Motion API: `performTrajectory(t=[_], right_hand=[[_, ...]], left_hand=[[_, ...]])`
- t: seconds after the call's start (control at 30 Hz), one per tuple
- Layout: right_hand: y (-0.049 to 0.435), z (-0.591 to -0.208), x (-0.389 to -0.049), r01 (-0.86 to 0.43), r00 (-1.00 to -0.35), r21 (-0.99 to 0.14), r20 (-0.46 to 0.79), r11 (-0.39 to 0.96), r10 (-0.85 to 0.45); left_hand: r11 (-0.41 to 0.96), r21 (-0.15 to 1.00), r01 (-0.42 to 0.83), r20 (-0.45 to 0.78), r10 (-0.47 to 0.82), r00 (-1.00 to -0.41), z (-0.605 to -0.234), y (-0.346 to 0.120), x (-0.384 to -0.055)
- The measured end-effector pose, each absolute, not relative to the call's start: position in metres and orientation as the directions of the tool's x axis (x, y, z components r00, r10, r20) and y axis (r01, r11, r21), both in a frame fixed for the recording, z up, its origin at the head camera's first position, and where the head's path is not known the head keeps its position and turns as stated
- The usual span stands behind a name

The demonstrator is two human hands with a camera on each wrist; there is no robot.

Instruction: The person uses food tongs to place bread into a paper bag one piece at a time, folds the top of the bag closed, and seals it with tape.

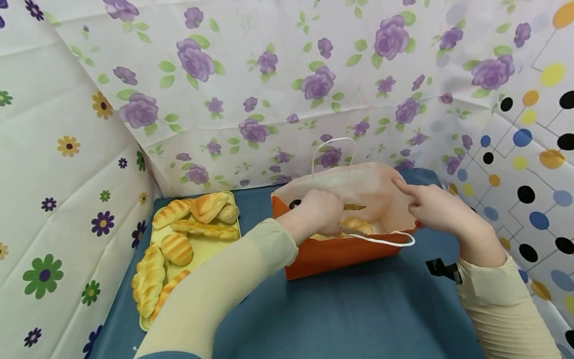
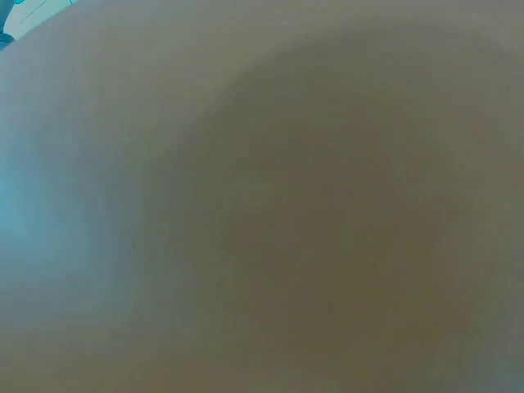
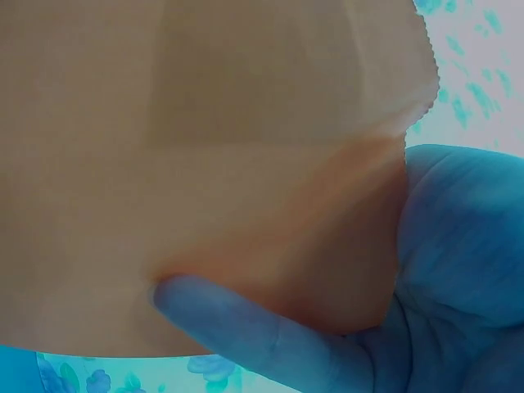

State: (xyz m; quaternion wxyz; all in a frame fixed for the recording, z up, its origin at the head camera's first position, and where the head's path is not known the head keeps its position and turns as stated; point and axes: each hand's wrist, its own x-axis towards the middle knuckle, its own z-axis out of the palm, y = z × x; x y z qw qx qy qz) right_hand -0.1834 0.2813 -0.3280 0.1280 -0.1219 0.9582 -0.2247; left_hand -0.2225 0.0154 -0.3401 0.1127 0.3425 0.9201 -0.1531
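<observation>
Left hand point(image 1: 322, 212) at bag's point(image 1: 345, 259) mouth, tongs point(image 1: 355, 206) partly hidden

A makeshift booth, like a small set; the kind of room around it cannot be told. A blue tabletop point(image 1: 350, 314) spreads from the centre to six o'clock. Creased printed sheets wall it in: a purple-rose sheet point(image 1: 278, 94) at twelve, a daisy-print sheet point(image 1: 58, 199) at nine, a dotted sheet point(image 1: 515, 189) at three o'clock.
</observation>
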Motion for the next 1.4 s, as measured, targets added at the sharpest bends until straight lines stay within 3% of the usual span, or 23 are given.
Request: performTrajectory(t=[0.23, 0.7, 1.13, 1.4], right_hand=[[0.281, -0.329, -0.182, -0.173, -0.937, -0.458, -0.197, 0.872, -0.289], [0.280, -0.329, -0.185, -0.194, -0.933, -0.456, -0.187, 0.868, -0.307], [0.279, -0.330, -0.184, -0.207, -0.934, -0.448, -0.175, 0.870, -0.312], [0.279, -0.331, -0.182, -0.208, -0.935, -0.457, -0.168, 0.865, -0.313]], left_hand=[[0.734, -0.142, 0.664, -0.300, 0.607, -0.736, -0.340, 0.010, -0.222], [0.779, -0.091, 0.620, -0.098, 0.613, -0.784, -0.311, -0.011, -0.215], [0.849, 0.108, 0.517, -0.014, 0.521, -0.853, -0.293, -0.055, -0.195], [0.837, 0.202, 0.509, 0.125, 0.494, -0.861, -0.303, -0.083, -0.172]])
